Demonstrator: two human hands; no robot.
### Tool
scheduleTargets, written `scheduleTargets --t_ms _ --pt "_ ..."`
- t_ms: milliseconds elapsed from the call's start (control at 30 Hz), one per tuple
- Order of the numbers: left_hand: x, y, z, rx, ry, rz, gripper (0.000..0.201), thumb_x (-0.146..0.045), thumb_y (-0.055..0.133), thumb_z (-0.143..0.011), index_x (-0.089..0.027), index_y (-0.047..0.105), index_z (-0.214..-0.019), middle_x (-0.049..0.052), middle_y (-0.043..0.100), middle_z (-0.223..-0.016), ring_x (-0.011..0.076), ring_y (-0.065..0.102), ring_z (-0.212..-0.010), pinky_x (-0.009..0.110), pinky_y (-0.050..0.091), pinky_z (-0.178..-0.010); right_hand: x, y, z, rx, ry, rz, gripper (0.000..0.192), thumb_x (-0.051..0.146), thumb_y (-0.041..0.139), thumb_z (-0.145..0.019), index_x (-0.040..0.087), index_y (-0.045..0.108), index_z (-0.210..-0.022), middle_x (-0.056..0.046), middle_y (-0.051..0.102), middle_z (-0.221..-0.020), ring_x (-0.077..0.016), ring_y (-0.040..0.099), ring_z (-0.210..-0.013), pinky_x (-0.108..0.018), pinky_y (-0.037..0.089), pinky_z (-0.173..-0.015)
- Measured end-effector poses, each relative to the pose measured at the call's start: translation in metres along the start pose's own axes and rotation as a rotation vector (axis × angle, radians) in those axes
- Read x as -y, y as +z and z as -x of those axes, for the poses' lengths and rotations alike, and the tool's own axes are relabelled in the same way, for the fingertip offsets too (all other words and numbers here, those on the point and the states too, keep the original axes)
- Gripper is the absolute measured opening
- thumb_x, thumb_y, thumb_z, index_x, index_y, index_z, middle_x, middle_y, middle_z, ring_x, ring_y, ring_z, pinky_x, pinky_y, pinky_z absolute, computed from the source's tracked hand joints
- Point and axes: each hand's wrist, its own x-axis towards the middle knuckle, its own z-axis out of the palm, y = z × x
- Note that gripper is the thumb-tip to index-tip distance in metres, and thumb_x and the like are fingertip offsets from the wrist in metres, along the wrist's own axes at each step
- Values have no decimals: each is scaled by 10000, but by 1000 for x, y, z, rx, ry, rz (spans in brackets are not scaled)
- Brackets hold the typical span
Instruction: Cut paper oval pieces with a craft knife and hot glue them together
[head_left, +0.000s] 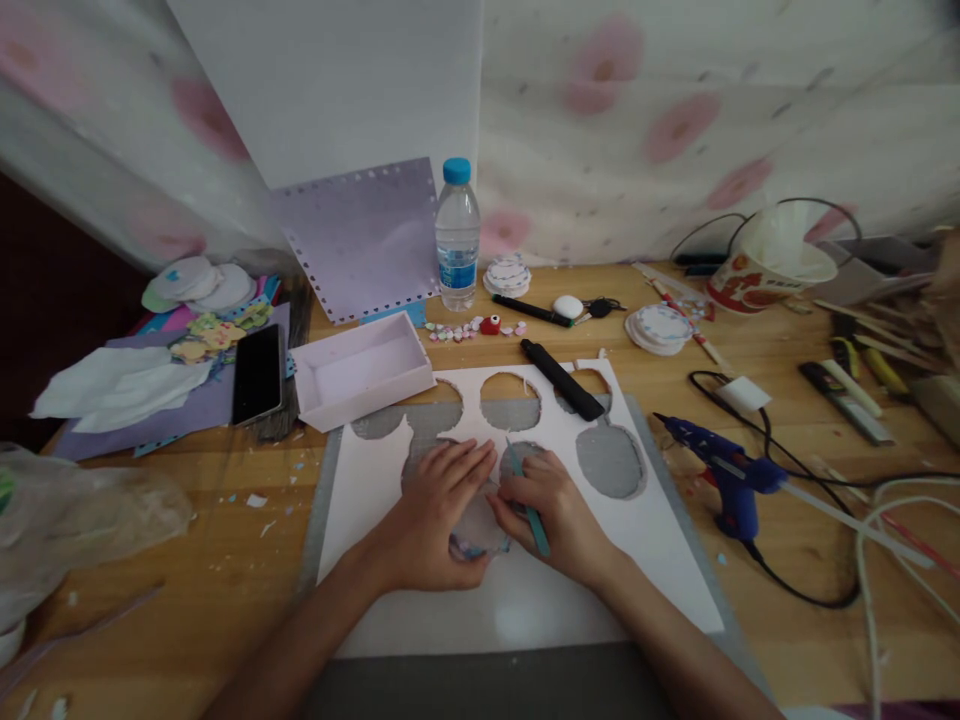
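Observation:
My left hand [442,500] lies flat with its fingers extended over a white sheet [600,560] that has several round holes cut in it. Between my hands sits a pale round piece [480,520] with a bluish patterned lower edge, partly covered by my left fingers and thumb. My right hand [547,500] is closed around a slim teal pen-like tool [538,530]; its working end cannot be made out clearly. Both hands are close together over the sheet. Under the sheet is a grey mat [480,685].
A black tubular object [562,380] lies across the sheet. Behind are an open white box [364,370] and a water bottle [457,235]. A phone [257,375] is at left. On the right, a blue glue gun [727,470], cables, a cutter [844,402] and a paper tub [769,265].

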Motion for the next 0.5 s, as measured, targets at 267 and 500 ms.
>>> scheduleTargets --t_ms 267,500 --pt "-3 3 -1 -7 -12 -10 1023 -293 678 -633 -183 164 -1511 139 303 -1549 358 289 -1410 564 210 -1155 2 3 1 -42 -3 3 309 175 526 -882 197 478 -577 20 469 -542 -140 453 -589 -300 324 -649" --pt "-4 1 -2 5 -5 -17 1074 -381 730 -632 -183 156 -1518 146 301 -1550 371 286 -1410 579 188 -1159 2 3 1 -46 13 -20 298 185 526 -888 199 488 -593 22 476 -543 -139 458 -584 -303 325 -651"
